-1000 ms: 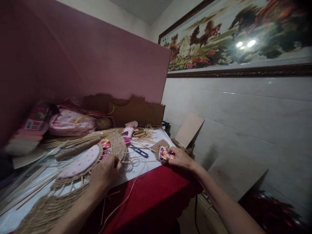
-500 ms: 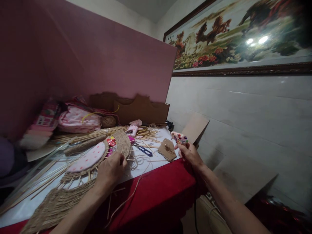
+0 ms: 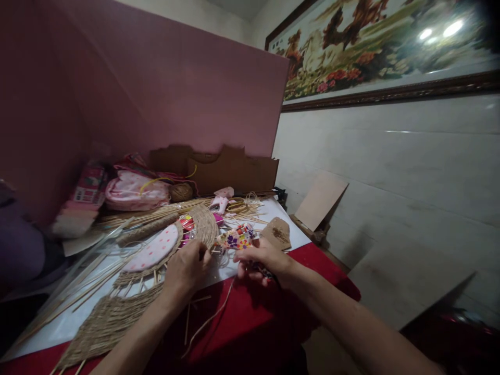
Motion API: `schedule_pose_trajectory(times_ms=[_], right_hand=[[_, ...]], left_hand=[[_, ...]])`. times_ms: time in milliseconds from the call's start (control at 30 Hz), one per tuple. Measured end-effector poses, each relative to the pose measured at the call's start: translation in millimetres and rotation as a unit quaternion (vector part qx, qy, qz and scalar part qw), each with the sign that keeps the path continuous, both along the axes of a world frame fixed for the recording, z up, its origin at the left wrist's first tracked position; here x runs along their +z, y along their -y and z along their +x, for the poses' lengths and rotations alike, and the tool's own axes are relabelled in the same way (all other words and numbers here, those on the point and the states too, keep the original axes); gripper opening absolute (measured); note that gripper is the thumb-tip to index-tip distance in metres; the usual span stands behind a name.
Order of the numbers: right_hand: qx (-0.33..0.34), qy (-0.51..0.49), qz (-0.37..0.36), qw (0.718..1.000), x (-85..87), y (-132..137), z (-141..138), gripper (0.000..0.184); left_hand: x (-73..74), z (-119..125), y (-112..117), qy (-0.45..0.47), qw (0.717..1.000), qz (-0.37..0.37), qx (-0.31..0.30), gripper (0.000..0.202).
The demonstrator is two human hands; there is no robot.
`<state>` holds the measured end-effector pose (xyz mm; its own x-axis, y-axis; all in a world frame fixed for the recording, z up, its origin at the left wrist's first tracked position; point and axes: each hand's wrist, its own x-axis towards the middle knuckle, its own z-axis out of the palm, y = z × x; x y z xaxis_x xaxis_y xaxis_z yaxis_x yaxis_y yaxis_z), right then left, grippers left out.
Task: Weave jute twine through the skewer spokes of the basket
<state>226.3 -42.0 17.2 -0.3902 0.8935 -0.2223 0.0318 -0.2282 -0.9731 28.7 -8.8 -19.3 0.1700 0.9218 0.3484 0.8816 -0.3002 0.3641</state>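
Note:
My right hand is wrapped around a flower-patterned glue gun, whose front end points left toward the woven piece. My left hand is closed in a pinch at the near edge of that woven twine piece, where thin sticks poke out; its fingertips are partly hidden. The piece curves round, with a white panel with red dots and shiny pink and red packets inside. A wide woven band extends toward me under my left forearm.
A cardboard scrap with a brown stain lies right of the glue gun. Bundled thin sticks, a twine ball and pink cloth sit behind. Red cloth covers the table's front; a loose cord trails over it.
My right hand has brought the glue gun left from beyond the cardboard scrap to beside my left hand. My left hand stays at the woven piece. The view has shifted slightly.

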Motion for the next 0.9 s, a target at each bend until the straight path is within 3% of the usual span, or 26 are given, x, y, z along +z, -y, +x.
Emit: schedule_pose_trajectory(times_ms=[167, 400, 900], right_hand=[[0.019, -0.029, -0.039, 0.999, -8.1, -4, -4, 0.021], [0.000, -0.011, -0.030, 0.999, -13.3, -1, -9, 0.020], [-0.015, 0.036, -0.031, 0.999, -4.4, 2, -18, 0.019]], left_hand=[[0.1, -1, 0, -0.002, 1.000, 0.012, 0.003, 0.016], [0.0, 0, 1, 0.003, 1.000, 0.021, -0.003, 0.016], [-0.6, 1, 2, 0.003, 1.000, 0.024, 0.002, 0.017]])
